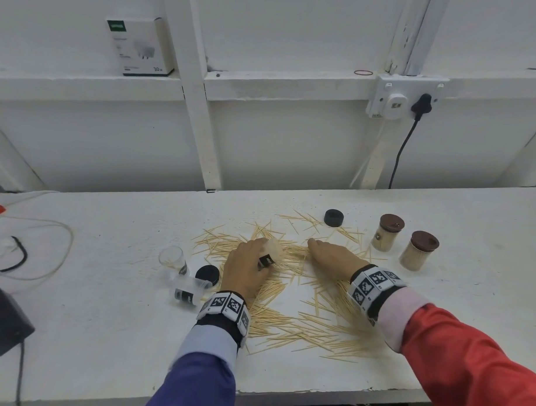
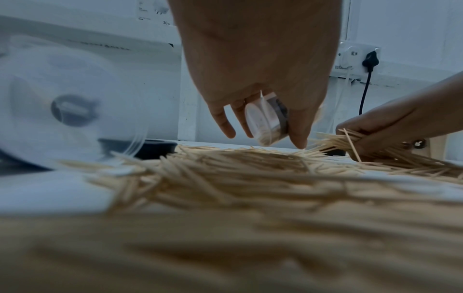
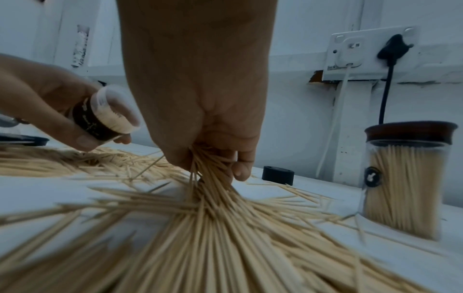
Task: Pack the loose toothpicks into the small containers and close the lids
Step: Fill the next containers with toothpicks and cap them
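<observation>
White workbench (image 1: 98, 345) against a white panelled wall: loose toothpicks (image 1: 295, 320) lie scattered across the centre and lower centre of the head view, with two filled, brown-lidded jars (image 1: 387, 232) at centre right. Your left hand (image 1: 246, 269) curls round a tilted, lidless container (image 1: 270, 253) at frame centre. Just right of it, your right hand (image 1: 335, 256) pinches a bunch of toothpicks against the bench.

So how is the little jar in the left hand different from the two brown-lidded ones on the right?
The held jar is lidless, tilted on its side in the left hand and wears a black label. The two brown-lidded jars stand upright, closed, untouched. All are clear and packed with toothpicks.
</observation>
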`<state>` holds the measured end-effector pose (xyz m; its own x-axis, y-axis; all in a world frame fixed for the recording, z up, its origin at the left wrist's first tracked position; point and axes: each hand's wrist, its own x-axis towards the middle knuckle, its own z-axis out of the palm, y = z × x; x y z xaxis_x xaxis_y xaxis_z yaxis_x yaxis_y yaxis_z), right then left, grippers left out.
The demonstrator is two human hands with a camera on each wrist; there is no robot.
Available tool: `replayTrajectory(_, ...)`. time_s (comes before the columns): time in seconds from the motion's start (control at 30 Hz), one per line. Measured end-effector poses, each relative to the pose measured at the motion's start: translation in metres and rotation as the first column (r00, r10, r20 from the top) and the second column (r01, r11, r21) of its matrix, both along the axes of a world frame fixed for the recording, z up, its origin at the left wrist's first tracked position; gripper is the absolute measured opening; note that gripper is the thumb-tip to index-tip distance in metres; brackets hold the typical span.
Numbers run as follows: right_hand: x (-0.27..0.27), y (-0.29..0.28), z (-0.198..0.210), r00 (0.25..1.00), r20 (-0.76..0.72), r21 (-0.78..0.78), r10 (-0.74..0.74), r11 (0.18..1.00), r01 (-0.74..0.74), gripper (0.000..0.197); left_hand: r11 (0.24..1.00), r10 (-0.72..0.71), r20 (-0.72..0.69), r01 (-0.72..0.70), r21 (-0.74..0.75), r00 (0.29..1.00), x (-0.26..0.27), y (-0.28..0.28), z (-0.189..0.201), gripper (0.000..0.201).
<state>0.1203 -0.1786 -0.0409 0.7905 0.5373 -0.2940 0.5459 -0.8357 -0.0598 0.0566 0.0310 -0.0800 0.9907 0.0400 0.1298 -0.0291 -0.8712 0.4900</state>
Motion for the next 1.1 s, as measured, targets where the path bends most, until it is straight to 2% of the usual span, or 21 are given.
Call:
replayTrajectory(0.1, 0.001, -0.001, 0.001, 1.000, -0.004, -0.037, 0.028, 0.999, -0.028, 0.027, 1.000, -0.013, 0.013, 0.013, 0.004, 1.000, 0.000, 0.000, 0.000, 0.047)
replayTrajectory(0.27, -0.002, -0.002, -0.005, 0.994, 0.073, -0.101, 0.079, 0.992, -0.071, 0.027, 1.000, -0.014, 0.018, 0.014, -0.003, 1.000, -0.001, -0.001, 0.001, 0.046)
replayTrajectory(0.47, 0.003, -0.001, -0.003, 0.989, 0.126, -0.099, 0.074, 0.993, -0.062, 0.021, 1.000, -0.008, 0.008, 0.008, 0.007, 1.000, -0.004, -0.003, 0.005, 0.051)
replayTrajectory(0.6, 0.006, -0.003, 0.003, 0.997, 0.070, 0.037, 0.036, 0.999, -0.039, 0.004, 1.000, 0.001, 0.008, -0.002, 0.004, 1.000, -0.004, -0.003, 0.005, 0.051)
replayTrajectory(0.83, 0.017, -0.008, 0.014, 0.979, -0.199, 0.298, -0.032, 0.950, 0.092, 0.015, 0.999, 0.034, 0.034, -0.034, -0.009, 0.999, -0.003, -0.003, 0.005, 0.048)
replayTrajectory(1.1, 0.013, -0.001, 0.030, 0.948, -0.317, 0.452, 0.015, 0.881, 0.137, 0.021, 0.998, 0.057, 0.022, -0.056, -0.033, 0.998, -0.004, -0.005, 0.005, 0.053)
